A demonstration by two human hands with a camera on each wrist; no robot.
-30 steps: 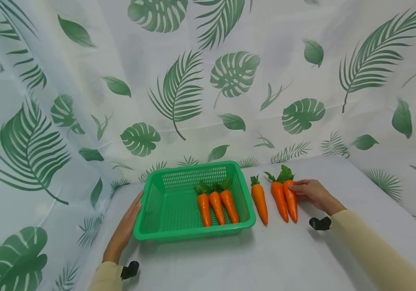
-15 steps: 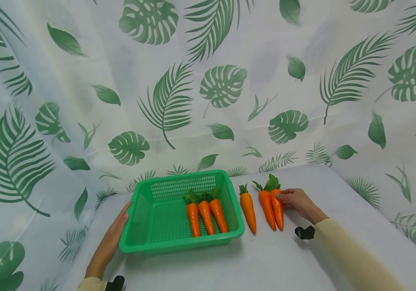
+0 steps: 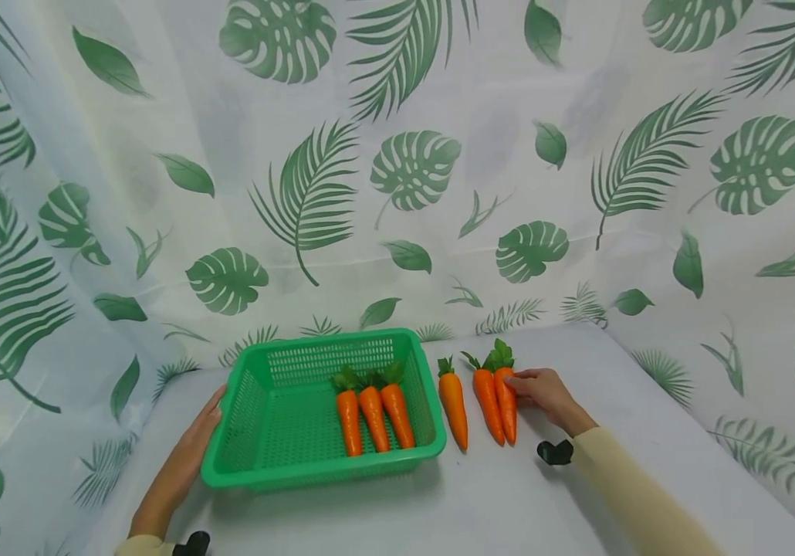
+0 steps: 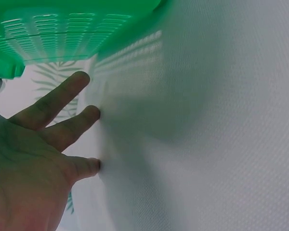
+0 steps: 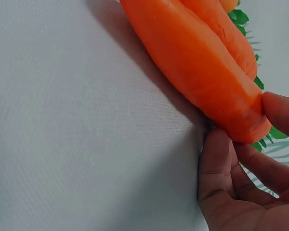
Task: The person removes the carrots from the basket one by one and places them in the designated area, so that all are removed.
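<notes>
On a white cloth-covered table walled by leaf-print curtains, a green basket holds three carrots while three more lie right of it with bare cloth beyond; the right hand pinches the outermost carrot, and the left hand rests flat, fingers straight, against the basket's left side.

Left hand flat with straight fingers, right hand fingers curled, pinching

Left hand open beside green basket
</notes>
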